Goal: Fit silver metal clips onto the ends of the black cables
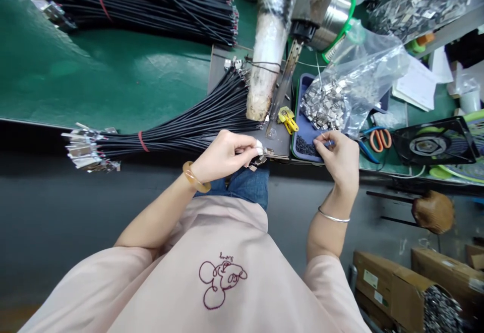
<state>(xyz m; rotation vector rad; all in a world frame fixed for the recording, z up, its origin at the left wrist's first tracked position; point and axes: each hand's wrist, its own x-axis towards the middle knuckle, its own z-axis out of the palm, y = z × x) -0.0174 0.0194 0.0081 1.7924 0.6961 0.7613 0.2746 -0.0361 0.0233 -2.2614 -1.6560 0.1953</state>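
Observation:
A bundle of black cables [181, 126] with metal connectors at both ends lies along the bench edge, tied with a red band [143, 141]. My left hand [236, 154] is closed in a pinch at the bundle's near right side, where small metal connectors [260, 160] stick out past its fingertips. My right hand [340, 159] reaches into the front of a blue tray [308, 130], thumb and forefinger together beside a heap of tiny black pieces [304, 146]. Whatever those fingertips hold is too small to make out. Silvery metal shells [325, 104] spill from a plastic bag in the same tray.
A soldering iron [283, 91] on a stand and a wrapped white tube [264, 66] hang over the work spot. Yellow clip [288, 120], solder spool [336, 20], orange-handled pliers [380, 139] and a black fan [434, 140] stand around. More cables [151, 8] lie behind.

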